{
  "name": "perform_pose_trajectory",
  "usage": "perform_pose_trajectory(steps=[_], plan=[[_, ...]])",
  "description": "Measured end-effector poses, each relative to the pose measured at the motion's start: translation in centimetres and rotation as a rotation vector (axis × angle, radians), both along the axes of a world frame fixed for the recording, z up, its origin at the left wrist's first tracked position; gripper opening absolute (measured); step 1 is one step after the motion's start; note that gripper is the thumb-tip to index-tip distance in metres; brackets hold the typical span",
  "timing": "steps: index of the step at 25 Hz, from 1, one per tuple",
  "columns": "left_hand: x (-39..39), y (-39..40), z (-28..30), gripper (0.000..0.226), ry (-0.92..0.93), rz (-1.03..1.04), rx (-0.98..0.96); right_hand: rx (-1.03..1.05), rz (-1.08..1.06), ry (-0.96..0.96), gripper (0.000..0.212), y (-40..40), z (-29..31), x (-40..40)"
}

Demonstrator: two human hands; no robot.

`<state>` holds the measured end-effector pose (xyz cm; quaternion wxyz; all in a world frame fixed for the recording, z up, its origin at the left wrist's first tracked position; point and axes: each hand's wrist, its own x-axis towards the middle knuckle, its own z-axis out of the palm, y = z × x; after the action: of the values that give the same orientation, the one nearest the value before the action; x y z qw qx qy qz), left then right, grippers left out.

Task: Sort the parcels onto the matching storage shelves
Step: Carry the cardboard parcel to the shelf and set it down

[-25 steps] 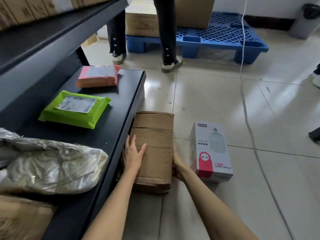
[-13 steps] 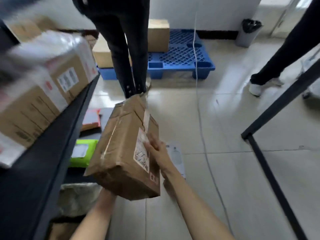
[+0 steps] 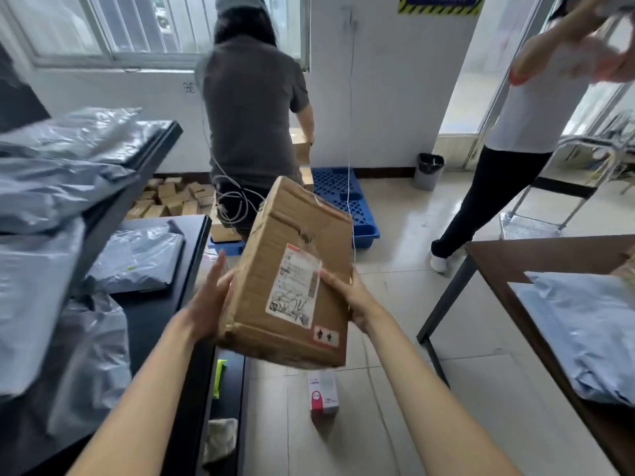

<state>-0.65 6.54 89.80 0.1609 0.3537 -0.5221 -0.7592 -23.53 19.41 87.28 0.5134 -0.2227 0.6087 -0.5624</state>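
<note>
A worn brown cardboard parcel, bearing a white shipping label and a small red-edged orientation sticker, is shown held in mid-air at centre frame, tilted with its far end raised. It is clasped from both sides: the left hand is pressed flat against the left face, and the right hand is wrapped on the right edge, with the thumb laid beside the label. Both grips are closed on the parcel.

One second earlier the parcel lay on the pale tiled floor, against the lowest board of the dark metal shelving unit at the left; it has since been lifted clear of the floor and carried up to chest level, the view having risen with it. The pick-up is therefore judged complete, and the label has been brought to face the camera, presumably so that the matching shelf can be read off.

Grey plastic mailer bags are seen stacked on the left shelves. A small white-and-pink carton is left on the floor below the parcel. A second, brown table carrying another grey bag stands at the right. Two other persons are seen at the far side, near a blue plastic pallet. Placement on a shelf is not yet begun.
</note>
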Motion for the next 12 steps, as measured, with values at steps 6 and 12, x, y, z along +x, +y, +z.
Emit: perform_pose_trajectory(steps=[6,12], plan=[[-1.8,4.5,7.6,0.056,-0.011,0.079,-0.111,-0.116,-0.236,0.165,0.059,3.0,10.7,-0.6],[-2.5,12.3,8.8,0.046,0.037,0.156,-0.062,-0.174,-0.098,0.022,0.065,8.0,13.0,-0.9]])
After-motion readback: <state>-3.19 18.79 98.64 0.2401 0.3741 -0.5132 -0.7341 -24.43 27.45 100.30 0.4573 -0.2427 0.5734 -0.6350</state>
